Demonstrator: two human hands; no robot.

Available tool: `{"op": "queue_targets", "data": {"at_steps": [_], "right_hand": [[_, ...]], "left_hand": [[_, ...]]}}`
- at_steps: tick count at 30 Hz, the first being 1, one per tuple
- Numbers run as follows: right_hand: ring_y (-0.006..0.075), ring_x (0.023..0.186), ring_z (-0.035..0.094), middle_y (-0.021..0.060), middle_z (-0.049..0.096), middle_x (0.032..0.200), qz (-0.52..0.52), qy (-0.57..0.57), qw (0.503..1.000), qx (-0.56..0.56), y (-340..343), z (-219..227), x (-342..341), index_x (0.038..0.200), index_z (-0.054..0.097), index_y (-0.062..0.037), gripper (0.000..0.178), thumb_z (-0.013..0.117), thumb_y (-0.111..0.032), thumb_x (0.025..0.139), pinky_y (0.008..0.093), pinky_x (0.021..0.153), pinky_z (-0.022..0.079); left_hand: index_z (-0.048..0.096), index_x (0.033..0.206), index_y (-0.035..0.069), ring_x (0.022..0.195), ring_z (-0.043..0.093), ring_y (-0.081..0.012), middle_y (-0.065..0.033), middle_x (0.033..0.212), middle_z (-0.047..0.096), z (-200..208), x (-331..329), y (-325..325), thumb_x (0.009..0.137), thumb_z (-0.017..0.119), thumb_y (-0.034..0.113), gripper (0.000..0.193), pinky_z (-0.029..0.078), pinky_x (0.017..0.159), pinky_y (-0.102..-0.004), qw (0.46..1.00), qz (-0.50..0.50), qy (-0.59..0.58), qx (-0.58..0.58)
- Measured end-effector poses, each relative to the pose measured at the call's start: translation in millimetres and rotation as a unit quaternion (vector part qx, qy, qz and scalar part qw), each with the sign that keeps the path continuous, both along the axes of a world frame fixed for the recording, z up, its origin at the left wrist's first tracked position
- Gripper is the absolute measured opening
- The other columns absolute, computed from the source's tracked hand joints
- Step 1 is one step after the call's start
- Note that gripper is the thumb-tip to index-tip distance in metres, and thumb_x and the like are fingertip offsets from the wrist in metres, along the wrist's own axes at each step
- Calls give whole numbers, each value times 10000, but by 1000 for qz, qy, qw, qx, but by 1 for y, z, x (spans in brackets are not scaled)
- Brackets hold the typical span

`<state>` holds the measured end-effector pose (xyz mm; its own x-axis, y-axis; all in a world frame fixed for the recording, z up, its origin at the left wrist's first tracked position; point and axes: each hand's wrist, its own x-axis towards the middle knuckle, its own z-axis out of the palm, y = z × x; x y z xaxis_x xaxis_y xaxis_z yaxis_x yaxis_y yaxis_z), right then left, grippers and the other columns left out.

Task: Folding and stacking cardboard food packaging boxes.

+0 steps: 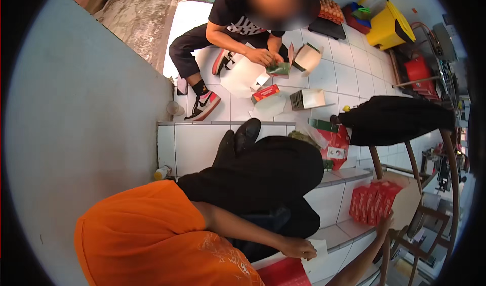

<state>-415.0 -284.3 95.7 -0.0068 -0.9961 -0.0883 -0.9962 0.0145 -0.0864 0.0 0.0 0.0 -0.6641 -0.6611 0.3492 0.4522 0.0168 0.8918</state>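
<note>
Red cardboard boxes with white print sit in a tight row on the white tiled step, right up at the fingertips of the right grip; can't tell if it's actually grasping one. They look flat, slim and neatly lined up. Left grip is curled beside a pale card flap, can't tell if it's pinching it.

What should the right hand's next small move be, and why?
Probably, the right hand should grip the near end of the red boxes: it is right at that edge, while the left hand is apart, at a white flap.
</note>
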Motion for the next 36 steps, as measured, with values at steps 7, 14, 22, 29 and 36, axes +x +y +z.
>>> {"op": "queue_targets", "data": {"at_steps": [7,14,22,29,36], "right_hand": [[361,1191,609,228,640,1275,53,-19,998,5,-34,-21,-54,1366,541,-27,416,523,-173,977,465,989,458],[334,1117,653,214,671,1203,90,161,954,-238,30,67,-61,1362,552,-26,467,620,-227,946,415,950,479],[208,1016,667,123,693,1180,-60,-142,988,-30,232,116,155,1261,613,66,296,483,-37,1016,323,905,527],[98,838,619,68,709,917,-155,-307,931,123,323,61,199,1054,674,17,223,645,-196,995,289,807,525],[98,831,610,60,714,907,-149,-323,909,219,342,78,194,1116,657,11,321,629,-290,1008,293,795,510]], "left_hand": [[569,920,42,861,589,-302,-115,867,586,4,19,9,1064,394,262,316,468,801,-408,999,-5,31,43],[559,923,46,919,559,-314,-121,891,548,1,9,13,1054,424,254,280,464,813,-421,998,16,17,-62],[556,1284,108,997,628,-259,-149,1210,575,1,41,5,905,723,215,427,534,861,-384,993,-22,-108,41],[625,1167,54,876,598,-188,-74,998,617,-13,39,0,967,680,236,276,481,777,-331,988,-109,-94,-59],[670,1039,29,956,653,-244,-107,996,650,6,63,-7,847,794,165,265,508,856,-338,991,-15,-80,-106]]}}
